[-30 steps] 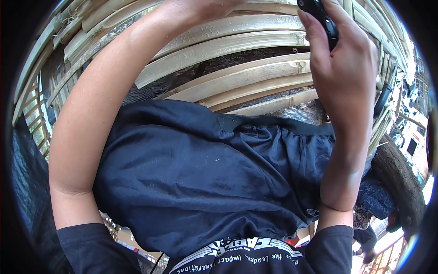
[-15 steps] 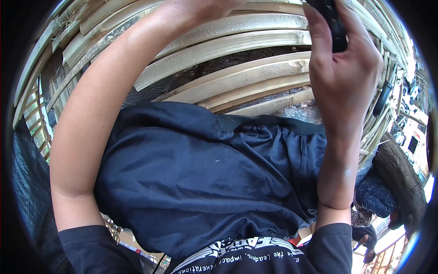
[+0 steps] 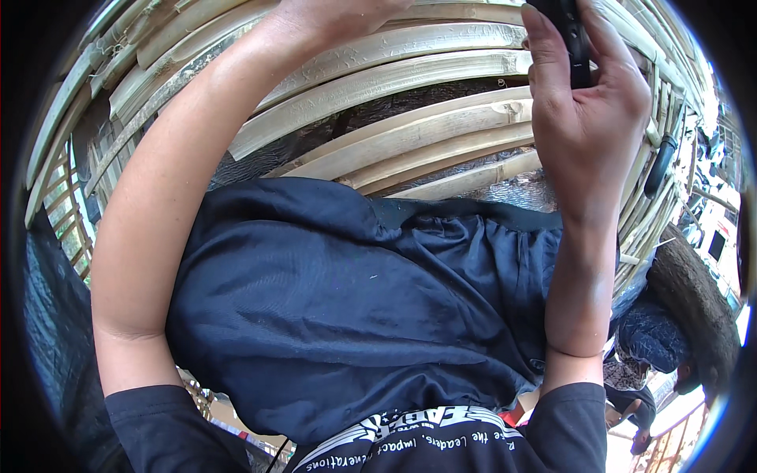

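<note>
Currently gripping black elongated object [image 3: 580, 49] in right hand [image 3: 591, 118], upper right; could drop it between pale split-bamboo slats [image 3: 410, 140] by loosening. Cannot tell state of left hand [image 3: 347, 11], cropped above.

Object [image 3: 582, 59] in right hand [image 3: 595, 110], slats [image 3: 410, 130] ahead

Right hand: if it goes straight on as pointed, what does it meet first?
Looks free as far as shown: the right hand points toward the top edge, where its black object leaves the picture. Bamboo strips lie behind; depth unclear.
</note>
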Motion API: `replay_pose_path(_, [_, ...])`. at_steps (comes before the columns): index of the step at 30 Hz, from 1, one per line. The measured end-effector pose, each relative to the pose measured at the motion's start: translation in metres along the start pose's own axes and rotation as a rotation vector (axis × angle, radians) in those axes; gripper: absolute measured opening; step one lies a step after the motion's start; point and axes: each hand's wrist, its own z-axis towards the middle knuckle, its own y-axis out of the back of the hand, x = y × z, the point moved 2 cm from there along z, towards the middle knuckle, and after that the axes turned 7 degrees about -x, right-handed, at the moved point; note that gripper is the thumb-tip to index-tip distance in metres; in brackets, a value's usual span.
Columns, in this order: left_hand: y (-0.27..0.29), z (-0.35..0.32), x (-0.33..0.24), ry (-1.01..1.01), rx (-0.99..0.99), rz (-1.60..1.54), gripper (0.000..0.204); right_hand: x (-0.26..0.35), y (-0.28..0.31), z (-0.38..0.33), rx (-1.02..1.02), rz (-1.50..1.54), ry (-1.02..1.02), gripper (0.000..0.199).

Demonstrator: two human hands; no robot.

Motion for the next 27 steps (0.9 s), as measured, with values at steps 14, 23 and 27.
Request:
replay_pose_path(14, [0.004,-0.002,-0.003,0.030,0.002,-0.055,0.010,0.011,-0.002,-0.002,0.102,0.020,-0.026,0.049])
replay_pose_path(23, [0.004,0.000,-0.002,0.079,0.058,-0.216,0.014,0.020,-0.003,0.000,0.156,-0.050,-0.104,0.049])
replay_pose_path(27, [0.006,0.003,-0.006,0.199,0.089,-0.183,0.012,-0.002,-0.005,-0.006,0.057,0.073,0.030,0.050])
